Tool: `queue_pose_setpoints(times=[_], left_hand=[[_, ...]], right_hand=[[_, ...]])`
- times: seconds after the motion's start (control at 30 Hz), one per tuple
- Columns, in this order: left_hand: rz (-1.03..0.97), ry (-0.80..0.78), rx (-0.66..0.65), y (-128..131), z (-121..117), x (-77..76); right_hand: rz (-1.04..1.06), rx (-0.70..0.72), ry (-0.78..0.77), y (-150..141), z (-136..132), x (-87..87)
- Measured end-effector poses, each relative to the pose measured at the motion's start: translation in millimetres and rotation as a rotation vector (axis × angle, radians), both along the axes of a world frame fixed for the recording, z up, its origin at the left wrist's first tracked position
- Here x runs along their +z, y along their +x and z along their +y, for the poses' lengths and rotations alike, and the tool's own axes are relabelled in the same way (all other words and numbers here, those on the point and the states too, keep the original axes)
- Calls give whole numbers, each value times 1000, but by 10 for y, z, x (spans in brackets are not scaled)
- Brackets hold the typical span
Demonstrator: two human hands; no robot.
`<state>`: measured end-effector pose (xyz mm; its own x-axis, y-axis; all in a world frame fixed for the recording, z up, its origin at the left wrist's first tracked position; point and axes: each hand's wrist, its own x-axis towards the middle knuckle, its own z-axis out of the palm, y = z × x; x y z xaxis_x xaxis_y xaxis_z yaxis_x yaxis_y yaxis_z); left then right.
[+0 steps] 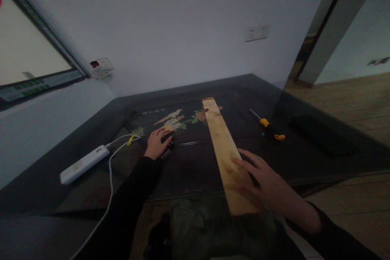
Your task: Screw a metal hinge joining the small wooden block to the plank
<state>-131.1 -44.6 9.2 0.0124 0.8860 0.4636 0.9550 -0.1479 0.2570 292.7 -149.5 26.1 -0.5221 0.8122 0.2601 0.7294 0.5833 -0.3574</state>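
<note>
A long, flat wooden board (224, 146) runs from near my lap across the dark table, its near end past the table's front edge. My right hand (258, 176) rests on the board's right side near that end, fingers spread on its surface. To the left, my left hand (156, 143) lies low over the table, thumb apart from the fingers. Its fingertips touch a small tan piece (169, 128), partly hidden under them. Small dark, shiny metal bits (166, 154) lie beside the thumb; their kind is unclear.
A screwdriver (268, 128) with a yellow and black handle lies right of the board. Farther right is a flat black object (319, 135). A white power strip (85, 164) and its white cable (111, 170) are at left. Behind the table (189, 176) stands a wall.
</note>
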Motion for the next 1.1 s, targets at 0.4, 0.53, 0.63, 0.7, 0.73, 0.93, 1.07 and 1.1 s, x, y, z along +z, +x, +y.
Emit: queue_pose_setpoints(times=[0.4, 0.53, 0.63, 0.7, 0.73, 0.93, 1.07, 1.1], left_hand=[[125, -210, 0, -37, 200, -121], [133, -194, 24, -34, 189, -105], [143, -206, 61, -31, 181, -88], [155, -236, 85, -33, 173, -75], [162, -252, 96, -35, 169, -69], [138, -265, 133, -91, 169, -63], [69, -231, 97, -110, 190, -66], [56, -222, 72, -105, 189, -65]], right_hand=[[-99, 75, -123, -384, -407, 44], [-107, 62, -135, -500, -451, 138], [-88, 71, -147, -584, -448, 171], [-81, 84, -152, -642, -422, 174], [-79, 93, -152, -670, -403, 172], [-51, 189, -123, -820, -255, 169], [-31, 254, -132, -941, -117, 200], [-30, 270, -133, -976, -74, 206]])
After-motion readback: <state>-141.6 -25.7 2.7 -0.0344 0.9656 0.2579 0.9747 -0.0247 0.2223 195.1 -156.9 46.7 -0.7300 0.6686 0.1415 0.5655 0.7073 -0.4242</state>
